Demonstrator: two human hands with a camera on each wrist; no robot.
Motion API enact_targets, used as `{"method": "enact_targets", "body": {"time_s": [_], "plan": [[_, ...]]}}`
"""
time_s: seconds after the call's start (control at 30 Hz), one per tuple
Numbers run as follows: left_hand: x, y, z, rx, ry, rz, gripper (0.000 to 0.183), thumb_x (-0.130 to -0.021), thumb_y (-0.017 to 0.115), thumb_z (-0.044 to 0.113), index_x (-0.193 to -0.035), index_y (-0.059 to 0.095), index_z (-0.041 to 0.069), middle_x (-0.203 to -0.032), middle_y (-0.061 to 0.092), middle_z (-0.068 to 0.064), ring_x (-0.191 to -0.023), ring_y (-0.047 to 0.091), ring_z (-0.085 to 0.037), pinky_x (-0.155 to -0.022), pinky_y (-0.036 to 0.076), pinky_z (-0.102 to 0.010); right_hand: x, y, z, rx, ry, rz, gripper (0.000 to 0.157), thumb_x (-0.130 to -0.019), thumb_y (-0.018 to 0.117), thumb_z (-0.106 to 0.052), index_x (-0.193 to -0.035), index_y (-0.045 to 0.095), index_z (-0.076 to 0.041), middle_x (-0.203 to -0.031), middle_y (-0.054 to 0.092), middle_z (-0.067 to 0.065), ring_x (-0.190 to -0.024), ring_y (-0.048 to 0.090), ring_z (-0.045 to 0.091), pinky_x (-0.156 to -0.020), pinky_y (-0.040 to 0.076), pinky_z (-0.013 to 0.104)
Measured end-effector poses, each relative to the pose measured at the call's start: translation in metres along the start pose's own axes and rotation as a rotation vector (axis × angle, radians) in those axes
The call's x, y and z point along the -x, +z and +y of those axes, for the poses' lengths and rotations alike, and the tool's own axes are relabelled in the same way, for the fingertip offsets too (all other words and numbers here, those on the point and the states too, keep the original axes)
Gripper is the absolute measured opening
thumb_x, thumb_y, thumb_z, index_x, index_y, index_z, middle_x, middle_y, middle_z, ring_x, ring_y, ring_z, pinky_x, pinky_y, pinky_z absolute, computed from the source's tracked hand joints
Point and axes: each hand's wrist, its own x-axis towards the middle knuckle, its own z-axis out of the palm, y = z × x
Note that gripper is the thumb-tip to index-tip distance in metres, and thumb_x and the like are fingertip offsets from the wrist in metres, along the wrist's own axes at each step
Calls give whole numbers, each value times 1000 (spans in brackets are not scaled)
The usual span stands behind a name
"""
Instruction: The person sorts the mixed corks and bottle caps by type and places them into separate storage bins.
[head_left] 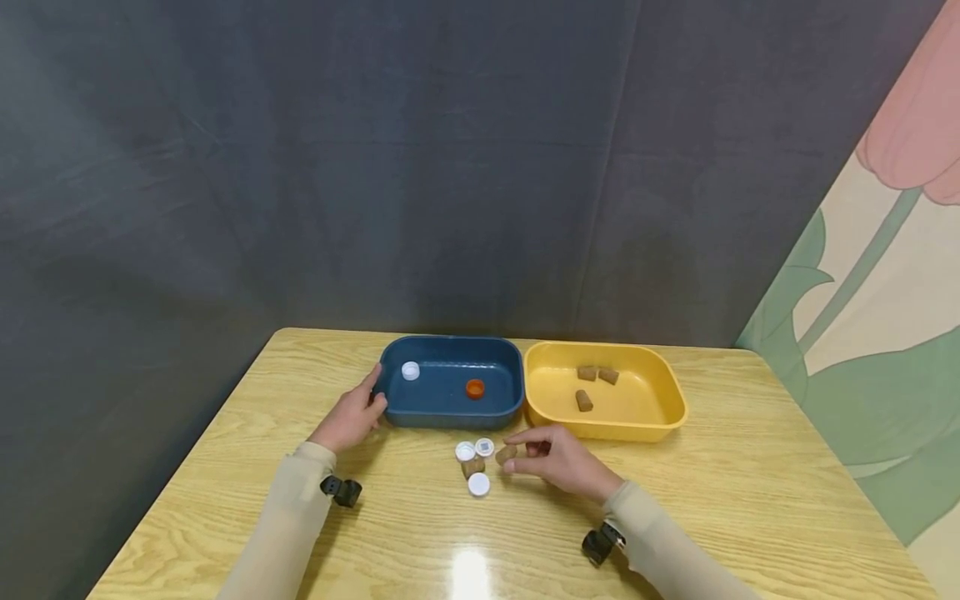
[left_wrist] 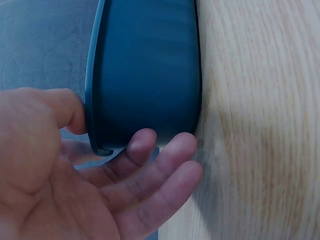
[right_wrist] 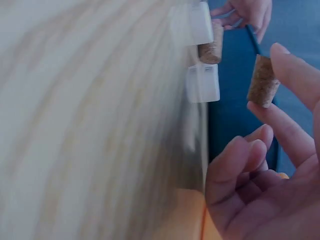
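Note:
My right hand [head_left: 562,461] pinches a brown cork [right_wrist: 263,81] between thumb and index finger, just above the table; the other fingers are curled in. Beside it are another cork [head_left: 473,467] and three white bottle caps [head_left: 478,484]. My left hand [head_left: 352,419] holds the left end of the blue tray [head_left: 450,421], thumb at the rim and fingertips [left_wrist: 184,145] along the end wall. Inside that tray lie a white cap [head_left: 410,371] and an orange-red cap [head_left: 475,388]. Three corks [head_left: 584,401] lie in the yellow tray [head_left: 607,429].
The two trays stand side by side toward the back of the wooden table [head_left: 420,533]. A dark curtain [head_left: 450,167] hangs behind it, and a wall with a painted flower [head_left: 862,275] is at the right. Each wrist bears a small black camera [head_left: 597,544].

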Motion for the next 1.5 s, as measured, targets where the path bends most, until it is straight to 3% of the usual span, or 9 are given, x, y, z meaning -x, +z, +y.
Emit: {"method": "enact_targets", "body": {"time_s": [0.2,0.47,0.73,0.97,1.23,1.5], "plan": [[-1,2,-3,0,-10,-3,65,-104,39,17,-161,10,3,-75,59,-11,-63,51,-17,-55,40,-30,1,-9,-8,-51,-3,17,40,-86,79,-28,-120,74,-8,-78,51,2,-72,47,13,-59,37,21],[1,1,-3,6,-4,1,65,-104,40,16,-160,10,1,-75,59,-13,-63,51,-17,-55,40,-29,0,-31,-28,-104,-57,102,37,-88,77,-21,-123,73,-9,-81,50,3,-75,48,14,-63,38,23],[2,1,-4,9,-2,0,65,-104,40,16,-160,10,1,-76,60,-14,-63,52,-17,-55,40,-30,-8,-67,-42,-81,37,193,43,-86,79,-31,-124,73,-12,-83,52,7,-74,47,20,-53,34,23],[1,0,-2,19,-8,-3,65,-104,38,18,-161,10,5,-79,63,-17,-63,53,-20,-54,39,-31,-15,-93,-39,-113,87,210,48,-88,76,-38,-129,69,-16,-83,55,8,-67,50,21,-57,43,28],[0,0,-3,17,3,-16,65,-104,38,16,-161,9,3,-80,63,-18,-68,57,-27,-55,40,-31,-29,-112,-24,-41,79,223,49,-88,76,-36,-129,70,-10,-82,53,9,-73,48,23,-58,37,26],[-1,0,-4,21,5,-20,65,-104,39,17,-161,10,3,-81,63,-17,-67,56,-24,-55,40,-30,-43,-128,-14,-23,113,193,51,-89,76,-33,-132,66,-7,-82,58,7,-72,54,22,-70,53,31]]}}
